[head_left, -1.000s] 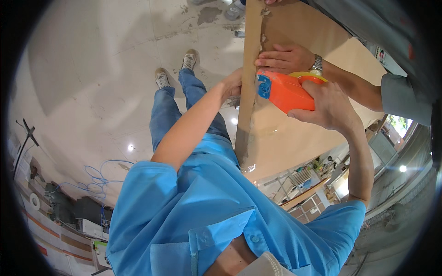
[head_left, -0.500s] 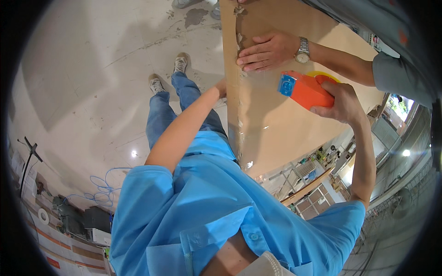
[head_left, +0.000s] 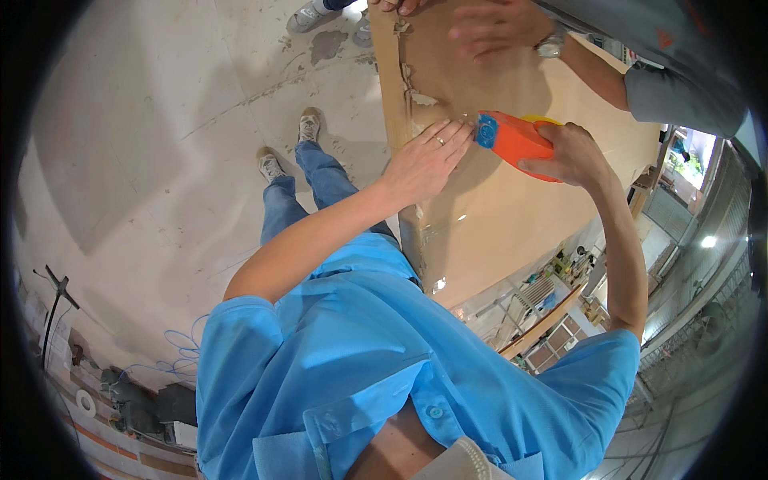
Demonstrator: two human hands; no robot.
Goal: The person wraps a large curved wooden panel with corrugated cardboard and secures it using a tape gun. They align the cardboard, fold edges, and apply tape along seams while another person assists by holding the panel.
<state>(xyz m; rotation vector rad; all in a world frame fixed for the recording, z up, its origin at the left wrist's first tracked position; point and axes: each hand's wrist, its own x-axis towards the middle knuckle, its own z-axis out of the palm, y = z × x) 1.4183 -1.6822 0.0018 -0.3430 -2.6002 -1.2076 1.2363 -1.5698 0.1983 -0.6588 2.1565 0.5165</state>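
Note:
An orange tape dispenser (head_left: 514, 147) with a blue front end and a bit of yellow at its side is gripped in my right hand (head_left: 573, 155), above a large brown cardboard-covered panel (head_left: 500, 220). Just to the left of its blue end, my left hand (head_left: 428, 164) lies on the panel near its edge, fingers stretched out, a ring on one of them. The fingertips almost meet the dispenser; whether they touch is unclear. Torn, ragged paper and shiny clear tape run along the panel's left edge.
A co-worker's hand (head_left: 504, 30) with a wristwatch is over the panel's far part, blurred. More fingers and another person's shoes (head_left: 306, 18) show at the far edge. Blue hose (head_left: 182, 346) coils on the floor at left. Shelving and a workbench (head_left: 544, 320) stand at right.
My left hand has come up from beside the panel's edge onto its top. The dispenser has moved slightly left and away from me. The co-worker's watch-wearing hand has lifted and shifted farther off.

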